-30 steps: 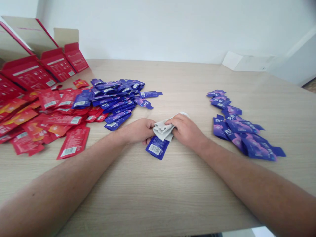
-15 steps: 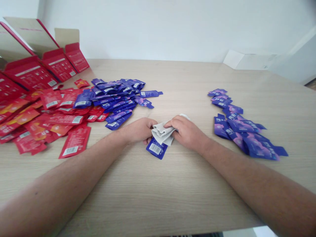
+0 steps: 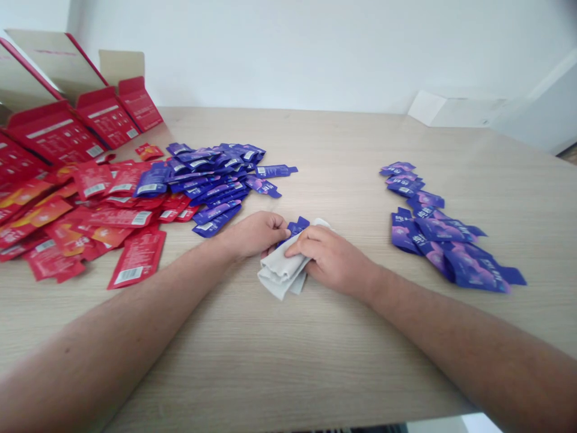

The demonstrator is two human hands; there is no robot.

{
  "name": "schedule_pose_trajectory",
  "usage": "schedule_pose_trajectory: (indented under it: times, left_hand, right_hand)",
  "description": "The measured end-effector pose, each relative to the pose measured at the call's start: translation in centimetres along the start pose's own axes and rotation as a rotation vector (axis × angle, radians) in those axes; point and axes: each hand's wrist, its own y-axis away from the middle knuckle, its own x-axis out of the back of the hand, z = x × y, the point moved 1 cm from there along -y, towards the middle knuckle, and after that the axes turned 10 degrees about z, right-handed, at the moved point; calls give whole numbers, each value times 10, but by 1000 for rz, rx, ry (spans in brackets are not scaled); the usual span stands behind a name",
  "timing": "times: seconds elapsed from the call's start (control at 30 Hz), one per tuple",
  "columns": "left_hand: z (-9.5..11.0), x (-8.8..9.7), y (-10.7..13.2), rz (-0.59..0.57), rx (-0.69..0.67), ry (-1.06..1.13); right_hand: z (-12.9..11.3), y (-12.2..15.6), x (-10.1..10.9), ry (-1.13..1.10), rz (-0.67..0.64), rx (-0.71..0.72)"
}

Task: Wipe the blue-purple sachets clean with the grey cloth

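Note:
Between my hands, at the middle of the table, is a purple-blue sachet (image 3: 298,225), with only its notched top end showing. A folded white cloth (image 3: 283,269) lies over the rest of it. My left hand (image 3: 261,233) pinches the sachet's left edge between thumb and fingers. My right hand (image 3: 328,252) is closed on the cloth and presses it against the sachet. To the left of my hands spreads a heap of purple-blue sachets (image 3: 216,174). A looser row of the same sachets (image 3: 451,240) lies to the right, some overlapping.
A pile of red sachets (image 3: 99,210) covers the left side of the table (image 3: 288,361). Open red cardboard boxes (image 3: 54,129) stand behind it. At the back right, a white box (image 3: 460,111) rests by the wall.
My right hand has drawn the cloth down and toward me over the sachet. The barcode end is now covered and the top end shows. My left hand has shifted slightly.

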Motion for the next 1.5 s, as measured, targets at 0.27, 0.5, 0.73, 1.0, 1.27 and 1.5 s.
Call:
schedule_pose_trajectory:
  times: [0.27,0.5,0.73,1.0,1.27,1.5]
  left_hand:
    - [6,1,2,-16,21,25]
    - [3,2,1,-36,25,91]
    - [7,2,3,-92,41,103]
    - [6,5,5,-76,-16,39]
    - [22,23,17,90,-86,-132]
    - [70,82,15,518,-319,-694]
  right_hand:
    - [-11,2,-5,-42,-68,148]
    - [7,1,6,45,0,5]
    - [29,-4,6,98,81,-36]
    - [6,-4,0,27,-41,73]
    - [57,-1,32,98,307,-155]
    - [59,3,35,69,332,-209]
